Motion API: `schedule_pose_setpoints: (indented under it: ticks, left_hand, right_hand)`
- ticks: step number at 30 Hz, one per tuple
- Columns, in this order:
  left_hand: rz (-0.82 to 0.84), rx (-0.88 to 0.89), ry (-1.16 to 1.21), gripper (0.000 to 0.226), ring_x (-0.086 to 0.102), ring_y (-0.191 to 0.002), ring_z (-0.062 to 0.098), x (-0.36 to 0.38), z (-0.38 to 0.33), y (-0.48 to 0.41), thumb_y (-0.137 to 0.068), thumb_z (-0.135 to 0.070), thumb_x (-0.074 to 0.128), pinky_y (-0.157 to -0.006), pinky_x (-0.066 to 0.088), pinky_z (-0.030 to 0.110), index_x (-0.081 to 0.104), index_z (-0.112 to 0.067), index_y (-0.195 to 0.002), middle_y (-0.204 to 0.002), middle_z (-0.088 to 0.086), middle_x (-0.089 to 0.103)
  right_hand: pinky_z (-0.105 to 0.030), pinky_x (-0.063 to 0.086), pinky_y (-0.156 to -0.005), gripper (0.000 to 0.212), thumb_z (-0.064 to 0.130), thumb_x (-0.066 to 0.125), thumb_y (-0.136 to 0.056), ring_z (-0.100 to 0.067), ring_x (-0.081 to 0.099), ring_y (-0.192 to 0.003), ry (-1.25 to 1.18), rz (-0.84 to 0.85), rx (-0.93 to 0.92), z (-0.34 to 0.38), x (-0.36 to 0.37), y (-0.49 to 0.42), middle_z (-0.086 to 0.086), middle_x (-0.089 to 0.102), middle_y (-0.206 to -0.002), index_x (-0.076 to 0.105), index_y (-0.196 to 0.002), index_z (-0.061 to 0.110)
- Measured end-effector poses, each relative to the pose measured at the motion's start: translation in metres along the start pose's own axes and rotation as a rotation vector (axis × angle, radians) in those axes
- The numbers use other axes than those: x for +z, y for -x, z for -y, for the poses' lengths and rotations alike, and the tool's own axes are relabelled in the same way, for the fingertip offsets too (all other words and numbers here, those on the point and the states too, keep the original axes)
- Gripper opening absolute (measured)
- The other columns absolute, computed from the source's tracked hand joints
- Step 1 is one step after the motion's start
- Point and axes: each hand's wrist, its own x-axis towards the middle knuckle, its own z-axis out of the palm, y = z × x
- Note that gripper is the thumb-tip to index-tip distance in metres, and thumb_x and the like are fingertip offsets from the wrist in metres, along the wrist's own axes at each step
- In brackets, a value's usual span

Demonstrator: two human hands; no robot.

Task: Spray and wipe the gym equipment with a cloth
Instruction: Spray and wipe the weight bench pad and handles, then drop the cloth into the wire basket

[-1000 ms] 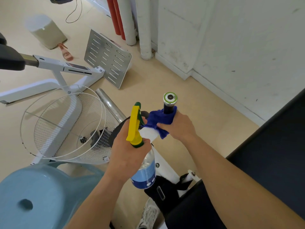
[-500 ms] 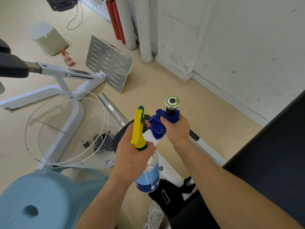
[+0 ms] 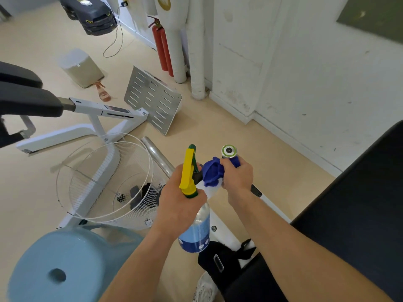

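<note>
R hand (image 3: 236, 175) grips blue cloth (image 3: 212, 173) round handlebar end (image 3: 229, 151); L hand (image 3: 182, 205) holds spray bottle (image 3: 195, 227) just beside it.

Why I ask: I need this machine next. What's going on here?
A person is cleaning the gym machine. Their right hand grips a blue cloth wrapped round the handle, just below its round end cap. Their left hand holds a spray bottle upright beside it, with the nozzle pointing towards the cloth. Wiping is under way on that handle.
</note>
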Motion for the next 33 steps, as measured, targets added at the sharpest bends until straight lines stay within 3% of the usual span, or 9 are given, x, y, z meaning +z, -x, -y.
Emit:
schedule_pose_setpoints:
  ticks: [3,9,13,17,22,26,29,33]
  left_hand:
    - [-0.004,0.004,-0.007,0.054,0.060,-0.075,0.002,-0.009,-0.011,0.012,-0.078,0.006,0.067,-0.069,0.043,0.008,0.063,-0.035,-0.112,-0.082,-0.023,0.068]
    - [-0.071,-0.052,-0.009,0.047,0.062,-0.077,0.011,-0.034,-0.031,0.050,-0.074,0.003,0.067,-0.073,0.047,0.027,0.061,-0.028,-0.110,-0.083,-0.012,0.068]
    - [-0.126,-0.100,-0.018,0.041,0.053,-0.070,0.019,-0.054,-0.043,0.087,-0.076,0.001,0.069,-0.066,0.044,0.030,0.059,-0.021,-0.109,-0.078,0.001,0.060]
    - [-0.194,-0.103,-0.044,0.043,0.061,-0.080,0.031,-0.076,-0.053,0.128,-0.073,-0.003,0.071,-0.073,0.051,0.045,0.059,-0.023,-0.110,-0.091,0.010,0.067]
    - [-0.258,-0.082,-0.039,0.051,0.064,-0.092,0.027,-0.109,-0.068,0.179,-0.076,0.002,0.074,-0.073,0.047,0.026,0.060,-0.023,-0.118,-0.102,0.004,0.070]
    - [-0.291,-0.071,-0.037,0.053,0.064,-0.096,0.026,-0.138,-0.077,0.208,-0.075,0.000,0.074,-0.083,0.051,0.039,0.059,-0.019,-0.123,-0.105,0.001,0.069]
    - [-0.327,-0.089,-0.071,0.052,0.063,-0.087,0.017,-0.165,-0.077,0.219,-0.077,-0.003,0.073,-0.080,0.047,0.033,0.058,-0.020,-0.124,-0.099,-0.004,0.068]
    - [-0.394,-0.117,-0.108,0.047,0.055,-0.075,0.010,-0.210,-0.070,0.213,-0.080,-0.004,0.071,-0.068,0.038,0.024,0.058,-0.017,-0.122,-0.087,-0.008,0.060]
  right_hand:
    - [-0.026,0.033,-0.047,0.011,0.014,0.066,-0.086,-0.019,0.039,-0.056,-0.073,0.028,0.002,0.023,-0.019,0.020,0.003,0.049,-0.059,0.063,-0.076,0.017]
    - [-0.023,0.041,-0.046,0.009,0.020,0.068,-0.089,-0.013,0.055,-0.055,-0.007,0.069,-0.001,0.063,-0.044,0.081,0.000,0.065,-0.076,0.064,-0.097,0.018]
    - [-0.027,0.045,-0.053,0.018,0.031,0.063,-0.093,-0.021,0.063,-0.081,0.218,0.251,0.054,0.083,-0.052,0.126,-0.002,0.067,-0.101,0.060,-0.111,0.028]
    - [-0.030,0.054,-0.057,0.031,0.011,0.060,-0.091,-0.028,0.062,-0.101,0.422,0.444,0.074,0.106,-0.058,0.172,-0.004,0.061,-0.116,0.058,-0.116,0.029]
    - [-0.044,0.062,-0.078,0.036,0.004,0.063,-0.089,-0.029,0.063,-0.101,0.546,0.620,0.026,0.136,-0.057,0.225,-0.004,0.061,-0.107,0.057,-0.118,0.025]
    - [-0.037,0.062,-0.071,0.033,0.008,0.066,-0.090,-0.027,0.063,-0.099,0.569,0.686,-0.024,0.148,-0.041,0.261,-0.006,0.062,-0.111,0.058,-0.119,0.022]
    - [-0.030,0.058,-0.060,0.041,0.009,0.066,-0.091,-0.031,0.059,-0.111,0.591,0.740,-0.090,0.151,-0.012,0.279,-0.006,0.059,-0.123,0.056,-0.128,0.022]
    - [-0.042,0.061,-0.077,0.041,0.005,0.064,-0.089,-0.031,0.057,-0.111,0.675,0.777,-0.148,0.153,0.048,0.281,-0.006,0.058,-0.125,0.055,-0.124,0.024]
